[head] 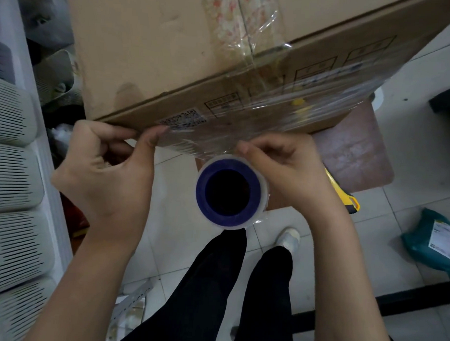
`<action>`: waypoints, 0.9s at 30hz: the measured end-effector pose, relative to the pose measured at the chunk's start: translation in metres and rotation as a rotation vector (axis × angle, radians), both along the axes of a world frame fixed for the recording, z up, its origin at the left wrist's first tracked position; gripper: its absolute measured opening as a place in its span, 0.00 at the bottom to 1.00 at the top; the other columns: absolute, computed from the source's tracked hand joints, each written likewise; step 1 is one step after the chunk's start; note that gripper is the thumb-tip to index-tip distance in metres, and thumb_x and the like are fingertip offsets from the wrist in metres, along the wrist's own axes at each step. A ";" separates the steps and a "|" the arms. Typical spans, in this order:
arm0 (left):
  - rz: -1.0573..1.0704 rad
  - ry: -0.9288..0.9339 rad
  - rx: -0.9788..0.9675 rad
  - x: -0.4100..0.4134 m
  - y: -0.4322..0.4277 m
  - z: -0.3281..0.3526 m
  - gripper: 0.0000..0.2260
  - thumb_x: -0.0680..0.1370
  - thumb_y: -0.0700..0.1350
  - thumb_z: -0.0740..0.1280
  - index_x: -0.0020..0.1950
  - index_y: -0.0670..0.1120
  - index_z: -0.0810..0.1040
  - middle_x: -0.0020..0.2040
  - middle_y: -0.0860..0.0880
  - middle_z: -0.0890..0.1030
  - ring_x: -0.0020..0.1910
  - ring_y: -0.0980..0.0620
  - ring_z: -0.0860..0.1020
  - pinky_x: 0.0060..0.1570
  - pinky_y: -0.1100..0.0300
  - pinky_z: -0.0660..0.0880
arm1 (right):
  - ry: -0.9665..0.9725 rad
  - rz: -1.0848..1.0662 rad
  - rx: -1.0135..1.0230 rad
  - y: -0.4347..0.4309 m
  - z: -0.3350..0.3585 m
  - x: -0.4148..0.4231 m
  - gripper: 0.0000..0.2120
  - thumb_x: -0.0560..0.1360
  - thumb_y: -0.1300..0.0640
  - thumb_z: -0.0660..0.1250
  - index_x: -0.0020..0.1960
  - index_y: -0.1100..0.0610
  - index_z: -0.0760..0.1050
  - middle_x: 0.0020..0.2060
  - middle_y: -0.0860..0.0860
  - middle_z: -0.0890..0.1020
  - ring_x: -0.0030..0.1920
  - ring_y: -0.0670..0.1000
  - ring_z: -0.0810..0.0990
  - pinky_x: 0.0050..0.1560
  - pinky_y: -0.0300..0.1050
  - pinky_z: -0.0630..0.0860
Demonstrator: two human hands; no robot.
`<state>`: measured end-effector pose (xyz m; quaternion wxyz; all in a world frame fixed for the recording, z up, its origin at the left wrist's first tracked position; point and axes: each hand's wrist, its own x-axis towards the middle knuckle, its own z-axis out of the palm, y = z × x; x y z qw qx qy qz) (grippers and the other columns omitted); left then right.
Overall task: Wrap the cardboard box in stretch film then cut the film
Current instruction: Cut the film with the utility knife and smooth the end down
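two hands work at the near bottom edge of the cardboard box point(151, 55), which rests on a brown stool point(354, 154). the left hand point(104, 166) pinches the clear film point(194, 141) against that edge between thumb and fingers. the right hand point(287, 167) pinches the film just above the roll point(229, 192), whose blue core faces up beside its thumb. film already lies across the box side beyond the right hand. a yellow cutter point(345, 195) pokes out behind the right wrist.

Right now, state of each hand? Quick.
Left hand: closed, pinching the stretch film at the cardboard box edge.
Right hand: closed, pinching the film just above the film roll.
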<state>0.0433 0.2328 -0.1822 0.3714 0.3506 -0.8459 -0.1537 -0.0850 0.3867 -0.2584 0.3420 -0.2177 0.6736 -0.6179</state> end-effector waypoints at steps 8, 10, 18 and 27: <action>-0.028 0.015 -0.031 0.006 0.001 -0.006 0.14 0.73 0.55 0.74 0.41 0.49 0.71 0.31 0.57 0.72 0.28 0.65 0.71 0.31 0.62 0.69 | 0.120 0.355 0.194 -0.041 -0.002 -0.003 0.35 0.72 0.36 0.53 0.51 0.67 0.78 0.38 0.59 0.85 0.41 0.61 0.82 0.45 0.57 0.77; -0.029 0.004 -0.026 0.007 0.001 -0.006 0.14 0.73 0.54 0.73 0.42 0.48 0.71 0.31 0.56 0.71 0.29 0.65 0.71 0.32 0.65 0.68 | 0.126 0.399 0.273 -0.042 -0.005 -0.003 0.30 0.71 0.35 0.53 0.47 0.59 0.80 0.34 0.50 0.83 0.39 0.57 0.81 0.44 0.55 0.77; -0.019 0.000 -0.039 0.008 0.001 -0.006 0.14 0.72 0.55 0.74 0.42 0.51 0.70 0.31 0.57 0.72 0.28 0.66 0.71 0.32 0.65 0.68 | 0.008 0.483 0.348 -0.030 0.014 -0.006 0.11 0.77 0.42 0.61 0.44 0.42 0.81 0.38 0.39 0.82 0.46 0.39 0.80 0.51 0.44 0.75; -0.038 0.023 -0.031 0.008 -0.002 -0.010 0.13 0.73 0.52 0.74 0.41 0.48 0.73 0.30 0.58 0.72 0.28 0.62 0.71 0.30 0.64 0.69 | 0.015 0.236 -0.081 -0.044 0.047 0.005 0.15 0.74 0.65 0.62 0.56 0.60 0.83 0.46 0.46 0.85 0.52 0.40 0.83 0.59 0.40 0.78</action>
